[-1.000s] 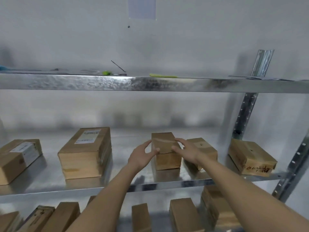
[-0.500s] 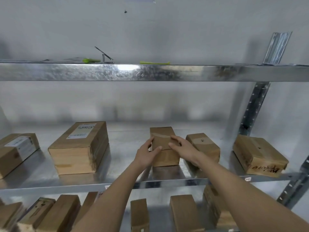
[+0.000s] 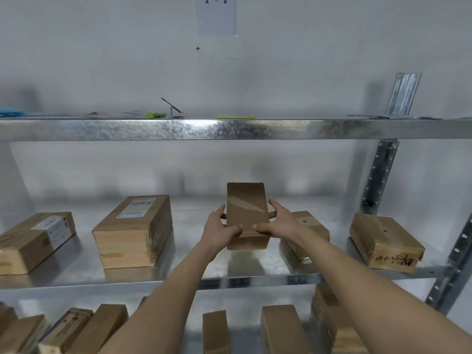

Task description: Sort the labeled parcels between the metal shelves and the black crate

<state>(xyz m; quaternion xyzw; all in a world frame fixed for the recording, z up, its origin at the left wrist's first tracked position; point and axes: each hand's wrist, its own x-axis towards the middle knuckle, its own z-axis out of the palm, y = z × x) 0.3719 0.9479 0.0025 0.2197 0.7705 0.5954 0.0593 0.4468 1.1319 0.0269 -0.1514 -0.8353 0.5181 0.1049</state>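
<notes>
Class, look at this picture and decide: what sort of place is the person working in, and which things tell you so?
Probably a parcel storeroom or small warehouse. Galvanised metal shelves hold rows of brown parcels, one with a printed label; a paper sign on the wall reads 2 - 2, like a bay number.

Grey wall (image 3: 102, 60) behind, bearing a paper sheet (image 3: 215, 16) (marked "2 - 2"); perforated steel upright (image 3: 378, 175) at right.

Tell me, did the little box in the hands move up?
Yes. The small parcel that both hands hold has tipped up at its far end, now rising higher than the parcel with the hole beside it.
</notes>
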